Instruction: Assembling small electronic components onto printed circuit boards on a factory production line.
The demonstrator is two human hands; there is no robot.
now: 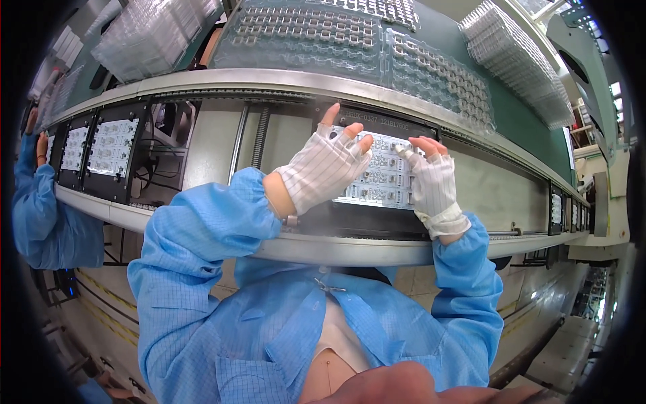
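Both my hands wear white striped gloves with bare fingertips. My left hand (330, 161) is at the left edge of a white circuit board panel (380, 178), its fingers apart and index finger stretched toward the far side. Nothing shows in it. My right hand (434, 182) is over the panel's right edge, its fingers bent together above the far right corner. Whatever those fingers hold, if anything, is too small to make out. The panel carries rows of small parts and lies in a black carrier (336, 225) on the conveyor line. My hands hide some of its edges.
Beyond the conveyor's metal rail (296, 79), clear plastic trays (303, 34) of small metal parts lie on a green table. Stacked trays stand at the far right (518, 64) and far left (151, 40). Another person's blue sleeve (40, 209) is by more panels (111, 148) leftward.
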